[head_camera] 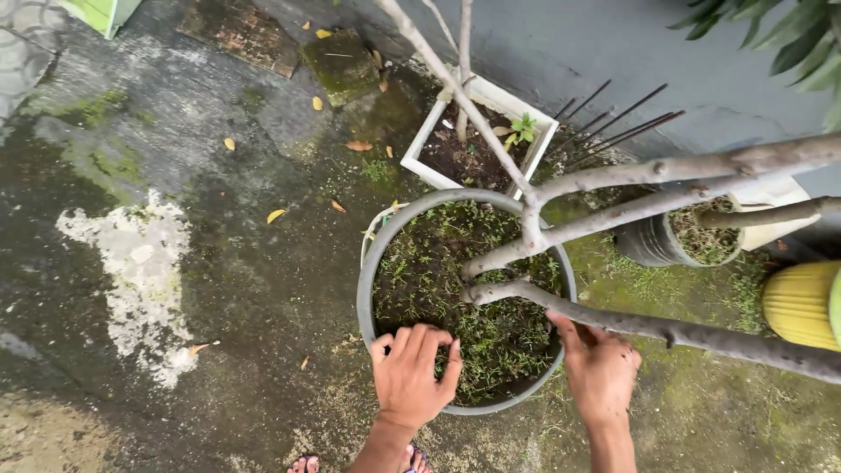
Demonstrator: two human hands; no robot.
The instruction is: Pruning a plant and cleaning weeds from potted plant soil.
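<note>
A large round grey pot (369, 271) stands on the mossy concrete, filled with dark soil and small green weeds (491, 337). Bare grey branches (631, 210) rise from its middle and spread to the right. My left hand (412, 372) lies over the pot's near rim, fingers curled down onto the soil. At the pot's near right rim my right hand (600, 368) reaches into the weeds, just under the lowest branch, fingers bent; what they grasp is hidden.
A white square planter (420, 140) with a thin trunk stands behind the pot. A smaller dark pot (644, 245) and a yellow ribbed container (799, 302) sit at right. Dry leaves (276, 215) lie scattered on the ground. My toes (302, 464) show at the bottom edge.
</note>
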